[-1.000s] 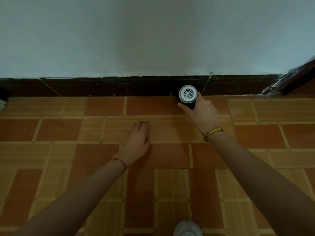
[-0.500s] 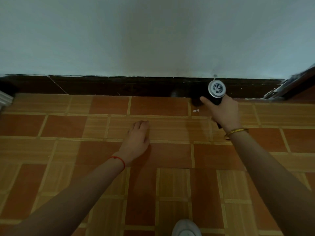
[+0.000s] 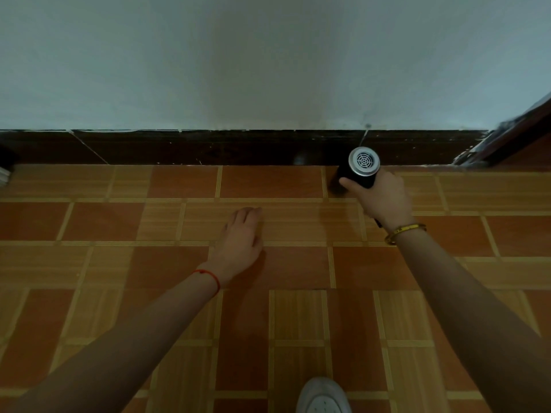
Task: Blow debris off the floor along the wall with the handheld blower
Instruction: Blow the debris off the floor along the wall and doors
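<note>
Blower (image 3: 360,169) gripped in right hand (image 3: 383,198), nozzle at skirting (image 3: 238,147) | left hand (image 3: 241,242) flat on floor (image 3: 298,263) | step: mid-sweep | next: likely track along wall (image 3: 268,61)

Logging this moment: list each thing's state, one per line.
Blower: gripped, intake grille toward camera, nozzle at the baseboard.
Right hand: closed around the blower.
Left hand: empty, flat on the floor.
Baseboard: dark, scuffed.

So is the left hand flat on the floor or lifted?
Flat: the left hand lies palm down, fingers spread on the tiled floor, holding nothing. The right hand holds the blower.
</note>
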Tool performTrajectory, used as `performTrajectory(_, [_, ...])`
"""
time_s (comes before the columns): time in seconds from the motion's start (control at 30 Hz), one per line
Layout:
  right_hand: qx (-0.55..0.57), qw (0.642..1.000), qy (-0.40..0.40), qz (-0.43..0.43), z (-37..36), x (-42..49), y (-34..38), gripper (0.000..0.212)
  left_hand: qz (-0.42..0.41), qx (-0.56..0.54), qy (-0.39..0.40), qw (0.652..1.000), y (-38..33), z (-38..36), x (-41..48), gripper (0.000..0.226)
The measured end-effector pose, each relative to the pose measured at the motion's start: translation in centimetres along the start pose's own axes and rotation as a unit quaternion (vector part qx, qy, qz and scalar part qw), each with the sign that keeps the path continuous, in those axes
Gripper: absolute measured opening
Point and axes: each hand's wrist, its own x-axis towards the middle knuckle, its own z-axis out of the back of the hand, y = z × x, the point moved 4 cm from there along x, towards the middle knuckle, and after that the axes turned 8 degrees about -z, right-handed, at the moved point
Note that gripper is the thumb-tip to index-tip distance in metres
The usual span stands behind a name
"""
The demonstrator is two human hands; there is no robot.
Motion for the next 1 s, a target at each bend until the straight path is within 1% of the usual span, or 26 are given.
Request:
performTrajectory(0.1, [0.011,0.998,0.053,0.016,-0.5,-0.2,0.4,0.053,-0.002,0.002,0.002,1.0,0.0,0.0,0.0,0.063])
performTrajectory(0.13, [0.013,0.998,0.056,0.016,-0.7,-0.3,0.5,0.053,-0.001,0.002,0.005,1.0,0.0,0.0,-0.1,0.062])
performTrajectory(0.23, [0.002,1.0,0.008,0.022,-0.8,-0.7,0.9,0.061,0.002,0.0,0.01,1.0,0.2,0.1,-0.3,0.062])
performTrajectory(0.3, [-0.009,1.0,-0.005,0.027,-0.8,-0.9,1.3,0.062,0.002,-0.004,0.009,1.0,0.3,0.2,-0.5,0.062])
performTrajectory(0.47, [-0.04,0.994,0.064,0.072,-2.0,-1.7,3.6,0.066,0.001,-0.008,-0.005,1.0,0.8,0.9,-1.1,0.063])
performTrajectory(0.53, [-0.049,0.994,0.058,0.079,-2.6,-2.0,4.4,0.068,0.003,-0.012,-0.009,1.0,1.1,1.3,-1.5,0.064])
performTrajectory(0.67, [-0.075,0.996,0.01,0.052,-2.9,-1.9,5.2,0.069,0.01,-0.015,-0.026,1.0,2.0,2.3,-2.6,0.065])
performTrajectory(0.77, [-0.079,0.995,-0.015,0.051,-3.1,-1.9,5.9,0.068,0.02,-0.005,-0.036,0.999,2.9,3.1,-3.7,0.063])
performTrajectory(0.87, [-0.073,0.994,0.004,0.079,-4.2,-2.7,7.4,0.067,0.032,0.004,-0.042,0.999,3.8,3.8,-5.0,0.064])
performTrajectory(1.0, [-0.053,0.987,0.073,0.132,-6.5,-4.3,10.4,0.072,0.056,0.004,-0.055,0.997,5.2,4.8,-6.7,0.064])
